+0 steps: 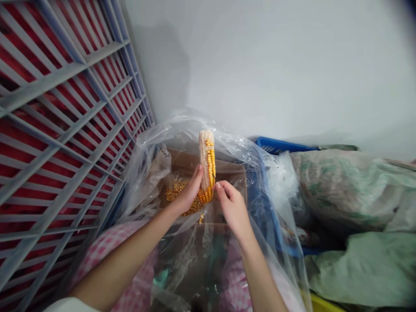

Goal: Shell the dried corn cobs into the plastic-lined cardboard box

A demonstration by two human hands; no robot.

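Observation:
An ear of corn (pixel 208 169) stands nearly upright, its top end and left side stripped to the pale cob, with yellow kernels along its right side and lower end. My left hand (pixel 190 187) grips the ear from the left near its lower half. On the other side my right hand (pixel 230 203) is closed in a pinch against the kernels. A thin dark sliver (pixel 213 177) shows at its fingertips, too small to name. Loose corn kernels (pixel 177 190) lie below in a clear plastic bag (pixel 146 149). A few kernels (pixel 201 218) appear just under the ear.
Cardboard (pixel 238 173) shows inside the bag, beside a blue crate (pixel 260 208). A tall slatted plastic crate (pixel 61 112) fills the left side, red behind its slats. Woven sacks (pixel 351 186) lie on the right. A white wall (pixel 276 65) rises behind.

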